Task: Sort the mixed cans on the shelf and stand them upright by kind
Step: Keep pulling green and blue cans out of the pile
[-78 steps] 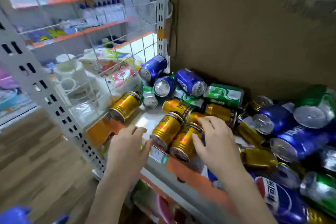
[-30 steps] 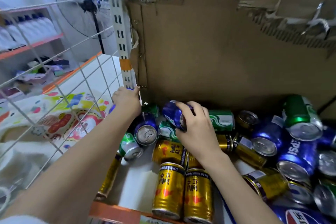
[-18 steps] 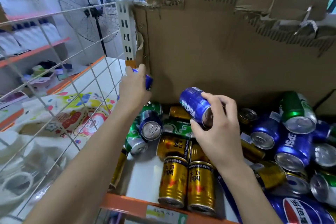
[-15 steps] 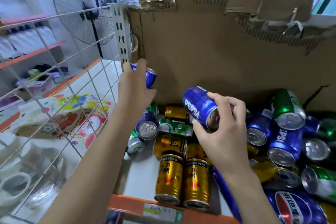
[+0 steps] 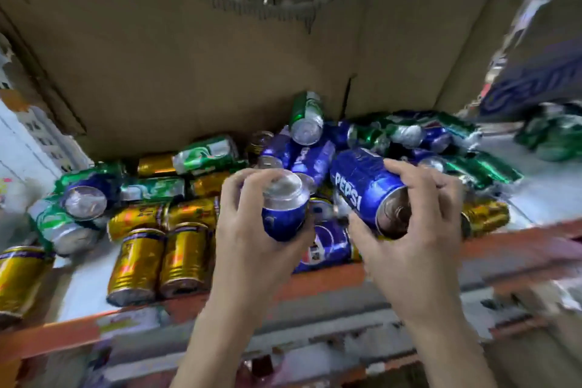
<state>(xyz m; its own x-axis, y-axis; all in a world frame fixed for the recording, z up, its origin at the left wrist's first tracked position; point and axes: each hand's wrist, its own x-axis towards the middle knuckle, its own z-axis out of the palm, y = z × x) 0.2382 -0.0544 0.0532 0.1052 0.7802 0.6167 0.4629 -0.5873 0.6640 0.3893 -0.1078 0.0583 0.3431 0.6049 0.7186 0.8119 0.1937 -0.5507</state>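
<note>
i see my left hand (image 5: 252, 239) gripping 1 upright blue can (image 5: 285, 214), my right hand (image 5: 412, 242) gripping 1 tilted pepsi can (image 5: 365, 189) above the shelf (image 5: 504, 249).

A blue Pepsi can (image 5: 365, 190) is held tilted, its end facing the camera; a second blue can (image 5: 285, 208) is held upright just beside it. Gold cans (image 5: 157, 257), green cans (image 5: 204, 154) and more blue cans (image 5: 310, 157) lie jumbled on the shelf (image 5: 78, 290).
</note>
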